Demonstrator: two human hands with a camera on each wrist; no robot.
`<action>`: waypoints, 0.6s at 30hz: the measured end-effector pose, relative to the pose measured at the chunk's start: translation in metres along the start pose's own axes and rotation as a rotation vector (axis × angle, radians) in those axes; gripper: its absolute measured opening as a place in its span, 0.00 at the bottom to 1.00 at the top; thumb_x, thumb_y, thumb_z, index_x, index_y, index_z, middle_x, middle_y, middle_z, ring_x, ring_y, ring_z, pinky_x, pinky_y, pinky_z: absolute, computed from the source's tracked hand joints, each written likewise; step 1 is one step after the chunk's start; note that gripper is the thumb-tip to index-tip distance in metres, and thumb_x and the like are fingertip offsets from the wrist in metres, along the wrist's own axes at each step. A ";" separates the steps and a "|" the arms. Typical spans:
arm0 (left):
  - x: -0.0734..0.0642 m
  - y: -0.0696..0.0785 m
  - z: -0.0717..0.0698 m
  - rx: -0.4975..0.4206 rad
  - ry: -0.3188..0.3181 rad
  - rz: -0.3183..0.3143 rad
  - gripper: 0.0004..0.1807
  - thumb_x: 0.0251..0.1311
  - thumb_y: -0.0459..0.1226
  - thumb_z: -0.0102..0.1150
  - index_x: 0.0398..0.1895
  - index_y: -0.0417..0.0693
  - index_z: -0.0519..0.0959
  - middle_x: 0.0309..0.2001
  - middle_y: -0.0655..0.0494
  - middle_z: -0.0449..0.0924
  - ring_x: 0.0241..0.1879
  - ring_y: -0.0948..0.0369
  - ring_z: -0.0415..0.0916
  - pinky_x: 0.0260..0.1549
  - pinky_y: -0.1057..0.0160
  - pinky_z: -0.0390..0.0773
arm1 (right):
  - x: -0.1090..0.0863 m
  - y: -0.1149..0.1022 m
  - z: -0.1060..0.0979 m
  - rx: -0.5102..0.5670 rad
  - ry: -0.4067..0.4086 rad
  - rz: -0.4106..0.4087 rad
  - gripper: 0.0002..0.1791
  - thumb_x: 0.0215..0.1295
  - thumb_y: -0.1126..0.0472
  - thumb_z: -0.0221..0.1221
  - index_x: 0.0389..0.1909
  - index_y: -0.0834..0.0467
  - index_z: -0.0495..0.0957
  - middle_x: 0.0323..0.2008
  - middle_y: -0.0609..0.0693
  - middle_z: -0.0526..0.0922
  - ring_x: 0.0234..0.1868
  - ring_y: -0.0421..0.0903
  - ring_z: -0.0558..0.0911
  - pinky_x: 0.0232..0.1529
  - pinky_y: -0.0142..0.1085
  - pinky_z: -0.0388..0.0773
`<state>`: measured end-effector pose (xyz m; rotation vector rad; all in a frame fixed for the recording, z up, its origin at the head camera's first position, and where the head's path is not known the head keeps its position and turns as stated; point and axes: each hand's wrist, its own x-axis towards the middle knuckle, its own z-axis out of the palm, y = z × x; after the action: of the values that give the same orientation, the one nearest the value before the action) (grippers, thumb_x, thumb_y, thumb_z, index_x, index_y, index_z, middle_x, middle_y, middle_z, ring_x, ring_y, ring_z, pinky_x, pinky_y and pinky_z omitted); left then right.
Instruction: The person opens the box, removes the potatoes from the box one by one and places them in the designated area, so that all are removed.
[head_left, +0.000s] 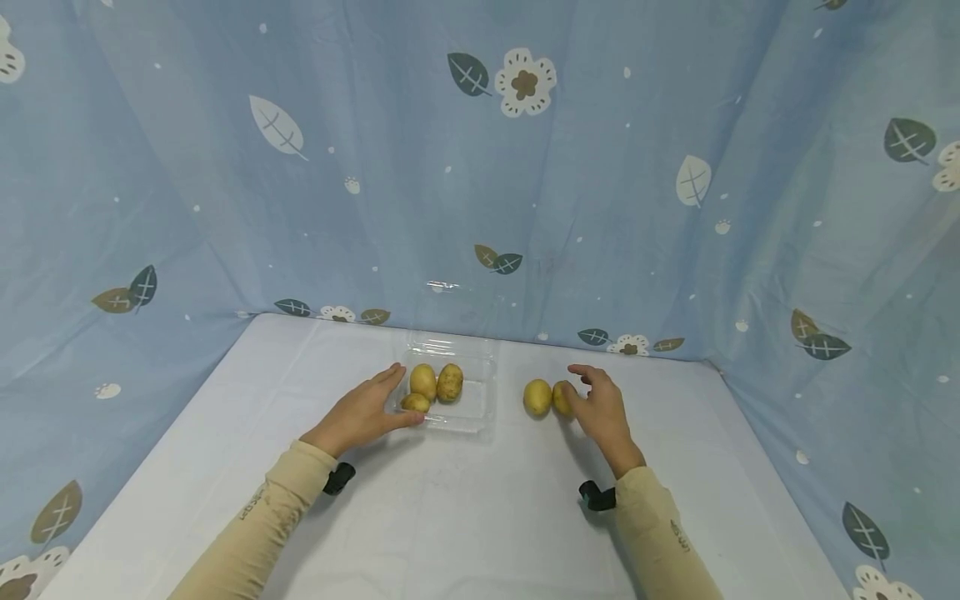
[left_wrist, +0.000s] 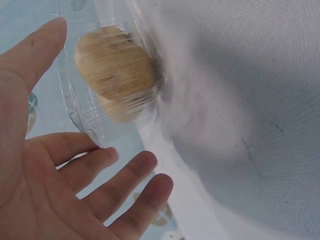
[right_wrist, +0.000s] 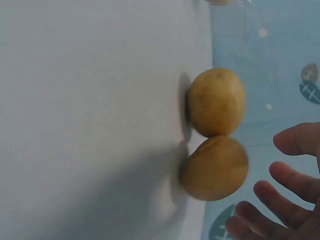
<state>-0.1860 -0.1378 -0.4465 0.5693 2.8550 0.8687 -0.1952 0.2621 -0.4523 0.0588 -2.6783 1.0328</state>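
A clear plastic container point(head_left: 474, 403) stands on the table with three potatoes point(head_left: 449, 383) in its left part. My left hand point(head_left: 363, 414) is spread along its left side, thumb by the front rim and fingers by the side. In the left wrist view the thumb and index finger touch the container's edge, while the other fingers are relaxed and hold nothing. To the right of the container, two more potatoes point(right_wrist: 217, 102) lie side by side, touching. My right hand point(head_left: 602, 414) hovers over the right-hand potato point(right_wrist: 215, 168), fingers apart and loosely bent, with a gap in the right wrist view.
The container's transparent lid point(head_left: 457, 308) stands raised at its back, hard to make out. A white cloth point(head_left: 450, 525) covers the table. Blue curtains point(head_left: 390, 167) with leaf and flower prints hang behind and at both sides.
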 end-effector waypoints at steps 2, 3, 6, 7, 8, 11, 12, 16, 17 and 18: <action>0.000 0.000 0.000 0.003 0.000 0.002 0.55 0.62 0.60 0.65 0.78 0.33 0.55 0.78 0.38 0.53 0.75 0.39 0.53 0.72 0.40 0.56 | 0.002 -0.004 -0.001 -0.012 0.001 -0.029 0.23 0.70 0.57 0.64 0.62 0.61 0.78 0.60 0.61 0.78 0.60 0.61 0.77 0.55 0.54 0.79; 0.000 0.000 0.000 0.004 0.000 0.004 0.55 0.62 0.60 0.65 0.78 0.33 0.55 0.78 0.38 0.53 0.75 0.39 0.53 0.72 0.40 0.57 | 0.003 -0.007 -0.002 -0.015 0.004 -0.042 0.23 0.69 0.57 0.64 0.62 0.60 0.77 0.60 0.61 0.78 0.60 0.61 0.77 0.55 0.54 0.79; -0.001 0.000 -0.001 0.007 0.003 0.007 0.54 0.62 0.60 0.65 0.78 0.32 0.55 0.78 0.38 0.53 0.75 0.39 0.53 0.72 0.40 0.57 | 0.005 -0.016 -0.003 -0.010 0.013 -0.087 0.25 0.68 0.57 0.66 0.63 0.60 0.76 0.60 0.60 0.77 0.59 0.61 0.76 0.54 0.54 0.80; -0.001 0.000 -0.001 0.007 0.004 0.008 0.54 0.62 0.60 0.65 0.78 0.32 0.55 0.78 0.38 0.53 0.75 0.39 0.53 0.72 0.39 0.57 | 0.006 -0.020 -0.004 -0.006 0.016 -0.100 0.26 0.67 0.57 0.66 0.64 0.60 0.76 0.61 0.60 0.76 0.59 0.61 0.76 0.54 0.54 0.80; -0.001 0.000 -0.001 0.006 0.004 0.007 0.54 0.62 0.60 0.65 0.78 0.32 0.55 0.78 0.38 0.53 0.75 0.39 0.53 0.72 0.39 0.57 | 0.006 -0.024 -0.003 0.005 0.019 -0.111 0.27 0.66 0.57 0.67 0.64 0.60 0.76 0.61 0.60 0.76 0.59 0.61 0.76 0.54 0.54 0.80; -0.002 0.000 -0.001 0.004 0.005 0.007 0.54 0.62 0.60 0.65 0.77 0.32 0.56 0.78 0.38 0.53 0.75 0.39 0.53 0.72 0.39 0.57 | 0.007 -0.037 -0.002 0.029 0.007 -0.132 0.29 0.65 0.58 0.68 0.66 0.60 0.74 0.62 0.59 0.75 0.60 0.60 0.75 0.54 0.54 0.80; -0.002 0.001 -0.001 0.003 0.004 0.007 0.54 0.62 0.60 0.65 0.77 0.32 0.56 0.78 0.38 0.53 0.75 0.39 0.53 0.72 0.39 0.57 | 0.007 -0.042 -0.001 0.034 0.000 -0.136 0.30 0.65 0.58 0.68 0.66 0.60 0.73 0.62 0.59 0.74 0.61 0.60 0.75 0.55 0.54 0.79; -0.002 0.001 -0.002 0.004 0.005 0.011 0.54 0.62 0.60 0.65 0.78 0.32 0.55 0.78 0.38 0.53 0.75 0.39 0.53 0.72 0.39 0.57 | 0.009 -0.060 0.004 0.032 -0.050 -0.171 0.33 0.65 0.58 0.69 0.69 0.57 0.70 0.66 0.58 0.71 0.62 0.58 0.74 0.58 0.52 0.78; -0.002 0.001 -0.001 0.004 0.006 0.012 0.55 0.62 0.60 0.65 0.77 0.32 0.55 0.78 0.38 0.53 0.75 0.39 0.53 0.72 0.39 0.57 | 0.010 -0.064 0.005 0.025 -0.064 -0.184 0.33 0.64 0.58 0.69 0.69 0.57 0.70 0.67 0.58 0.70 0.62 0.58 0.74 0.58 0.52 0.78; -0.002 0.001 -0.001 0.003 0.007 0.013 0.55 0.62 0.60 0.65 0.77 0.32 0.55 0.78 0.38 0.53 0.75 0.39 0.53 0.72 0.39 0.57 | 0.011 -0.068 0.007 0.015 -0.076 -0.200 0.34 0.64 0.58 0.69 0.70 0.57 0.69 0.67 0.58 0.69 0.63 0.57 0.73 0.59 0.52 0.77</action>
<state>-0.1847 -0.1386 -0.4450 0.5873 2.8622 0.8701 -0.1982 0.2070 -0.4097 0.3685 -2.6644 1.0063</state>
